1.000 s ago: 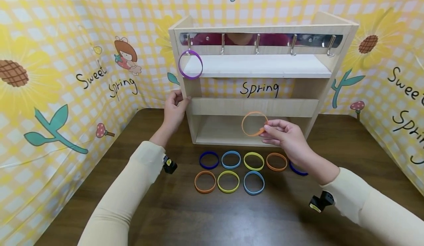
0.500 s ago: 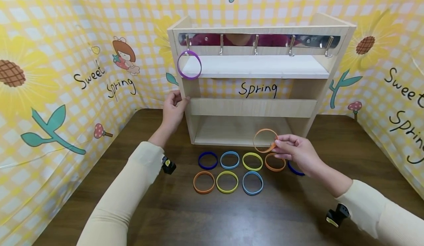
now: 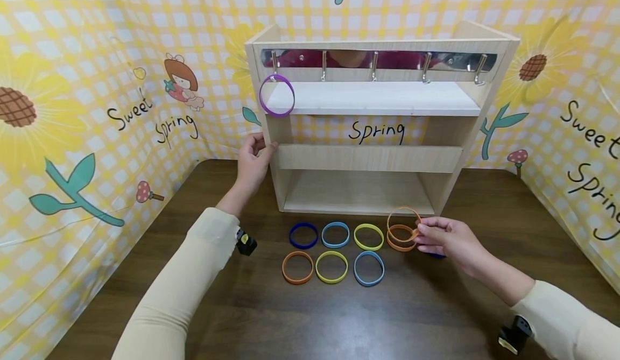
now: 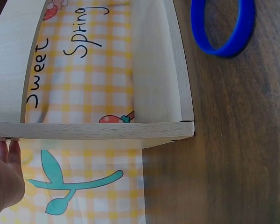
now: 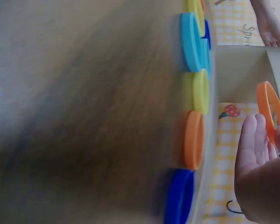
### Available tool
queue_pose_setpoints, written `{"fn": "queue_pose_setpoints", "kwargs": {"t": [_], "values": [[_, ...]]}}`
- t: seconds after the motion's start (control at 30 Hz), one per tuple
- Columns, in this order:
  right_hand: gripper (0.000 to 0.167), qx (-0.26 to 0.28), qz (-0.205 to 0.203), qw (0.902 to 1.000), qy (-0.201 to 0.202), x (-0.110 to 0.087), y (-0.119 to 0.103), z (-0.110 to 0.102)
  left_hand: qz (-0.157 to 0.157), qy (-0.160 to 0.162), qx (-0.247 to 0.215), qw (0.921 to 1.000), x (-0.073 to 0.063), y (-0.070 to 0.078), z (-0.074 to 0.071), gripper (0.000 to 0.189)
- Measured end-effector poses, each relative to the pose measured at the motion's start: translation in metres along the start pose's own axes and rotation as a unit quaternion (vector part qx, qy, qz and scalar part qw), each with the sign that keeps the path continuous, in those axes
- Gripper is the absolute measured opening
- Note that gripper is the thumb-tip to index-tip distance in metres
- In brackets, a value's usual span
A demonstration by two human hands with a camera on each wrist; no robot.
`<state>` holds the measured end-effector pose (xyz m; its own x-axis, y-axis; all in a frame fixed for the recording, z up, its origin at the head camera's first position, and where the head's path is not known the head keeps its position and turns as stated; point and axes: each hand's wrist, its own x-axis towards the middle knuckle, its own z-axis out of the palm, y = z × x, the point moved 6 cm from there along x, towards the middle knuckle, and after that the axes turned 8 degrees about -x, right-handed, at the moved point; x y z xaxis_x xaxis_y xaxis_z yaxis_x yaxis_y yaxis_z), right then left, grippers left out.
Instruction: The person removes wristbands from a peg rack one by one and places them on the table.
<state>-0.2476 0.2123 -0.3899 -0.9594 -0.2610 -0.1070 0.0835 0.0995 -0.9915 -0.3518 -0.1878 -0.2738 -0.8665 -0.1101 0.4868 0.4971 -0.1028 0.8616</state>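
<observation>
In the head view my right hand (image 3: pixel 450 239) pinches an orange silicone wristband (image 3: pixel 404 207) between thumb and fingers. The band is held up and overlaps another orange wristband (image 3: pixel 401 248) on the table. A dark blue wristband (image 3: pixel 438 255) is mostly hidden by that hand. The right wrist view shows the held band standing above the tabletop. My left hand (image 3: pixel 253 161) touches the left side panel of a wooden shelf (image 3: pixel 368 158). In the left wrist view, its fingertips (image 4: pixel 13 145) rest against the panel's outer face. A purple wristband (image 3: pixel 293 95) hangs from the leftmost hook (image 3: pixel 274 61).
More wristbands lie in two rows before the shelf, among them dark blue (image 3: pixel 303 246), light blue (image 3: pixel 369 284), yellow (image 3: pixel 331 281) and orange (image 3: pixel 297 282). A metal rail (image 3: pixel 349 58) with several hooks runs along the shelf's top. Patterned cloth (image 3: pixel 145 107) encloses the table.
My right hand has moved right and down toward the table with the orange wristband, from before the shelf's lower compartment to over the row of wristbands. My left hand stays at the panel.
</observation>
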Motion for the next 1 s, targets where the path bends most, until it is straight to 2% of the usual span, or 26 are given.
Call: {"fn": "queue_pose_setpoints", "kwargs": {"t": [0.17, 0.43, 0.73, 0.83, 1.0], "values": [[0.022, -0.011, 0.014, 0.9996, -0.023, -0.004, 0.013, -0.004, 0.004, 0.004, 0.003, 1.0, 0.001, -0.001, -0.001, 0.034], [0.031, -0.021, 0.038, 0.9973, -0.058, -0.01, 0.036, -0.005, 0.008, 0.012, -0.006, 0.9999, 0.013, -0.027, -0.01, 0.034], [0.041, -0.038, 0.047, 0.9957, -0.071, -0.014, 0.049, -0.003, 0.027, 0.01, -0.007, 0.9996, 0.015, -0.027, -0.01, 0.029], [0.041, -0.038, 0.05, 0.9952, -0.075, -0.014, 0.051, -0.003, 0.028, 0.014, -0.019, 0.9993, 0.014, -0.028, -0.01, 0.027], [0.044, -0.042, 0.057, 0.9941, -0.082, -0.016, 0.053, -0.001, 0.022, 0.013, -0.01, 0.9996, 0.013, -0.028, -0.01, 0.031]]}}
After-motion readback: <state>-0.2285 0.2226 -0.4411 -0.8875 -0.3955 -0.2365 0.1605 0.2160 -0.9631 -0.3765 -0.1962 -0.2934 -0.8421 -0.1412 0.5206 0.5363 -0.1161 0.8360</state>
